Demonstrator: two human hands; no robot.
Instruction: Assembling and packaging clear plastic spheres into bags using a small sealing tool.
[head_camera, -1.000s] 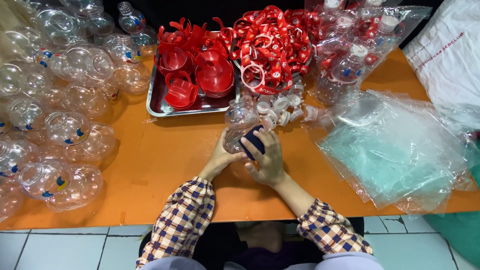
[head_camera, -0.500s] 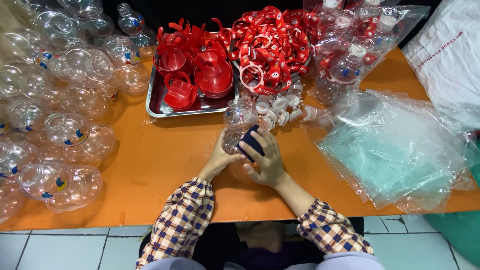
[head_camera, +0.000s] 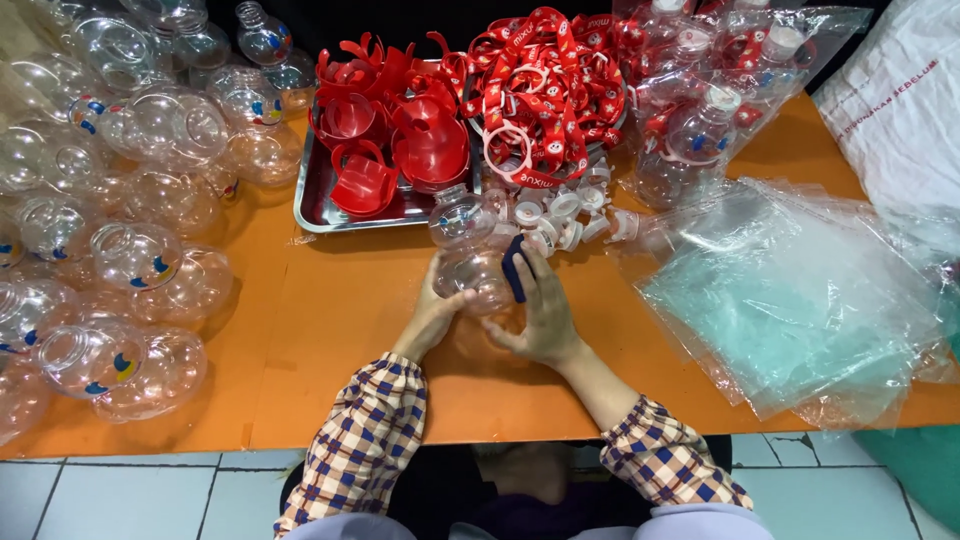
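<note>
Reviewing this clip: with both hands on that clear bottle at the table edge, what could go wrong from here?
1. The clear bottle is smooth and rounded; the left hand and right hand grip it only from the sides, so it might slip onto the orange table.
2. The loose white caps lie just behind the bottle; a nudge may scatter them.
3. The plastic bags overhang the table's near edge and may slide off.

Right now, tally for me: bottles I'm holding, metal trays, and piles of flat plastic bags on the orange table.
Clear bottle, held by left hand and right hand: 1
Metal tray: 1
Pile of flat plastic bags: 1
Total: 3
</note>
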